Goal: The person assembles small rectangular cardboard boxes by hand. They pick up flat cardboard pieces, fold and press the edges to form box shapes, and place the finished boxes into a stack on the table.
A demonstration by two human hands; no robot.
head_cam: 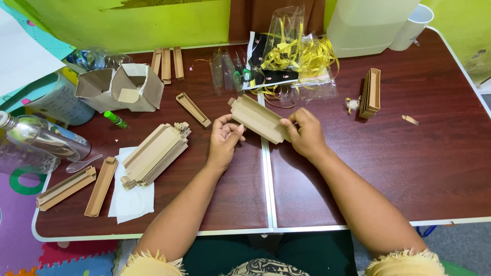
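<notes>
Head view: a flat brown cardboard piece [258, 119] is held above the middle of the dark red bench [409, 168], tilted so its far-left end sits higher than its near-right end. The left hand [224, 137] has its grip closed on the near-left edge of the piece, thumb on top and fingers curled beneath. The right hand [305, 134] has its grip closed on the right end, fingertips pressed along the edge. The piece appears to be a scored blank with flaps at its ends, partly folded along its long sides.

To the left on the bench, a stack of flat cardboard blanks [156, 153] is laid on a white paper sheet [130, 199]. Folded trays [66, 186] are seen at the near-left corner, and one more folded tray [193, 109] lies just beyond the left hand. A small pile of finished trays [371, 93] stands at the far right, well apart from the hands. A green glue stick [115, 119] lies near an open cardboard box [123, 88]. Yellow ribbon and clear wrappers [302, 56] are heaped at the far middle.

The fold would likely be done best if the creases were pressed along the scored lines with both thumbs, the piece being kept level and the long walls raised evenly before the end flaps are tucked.
</notes>
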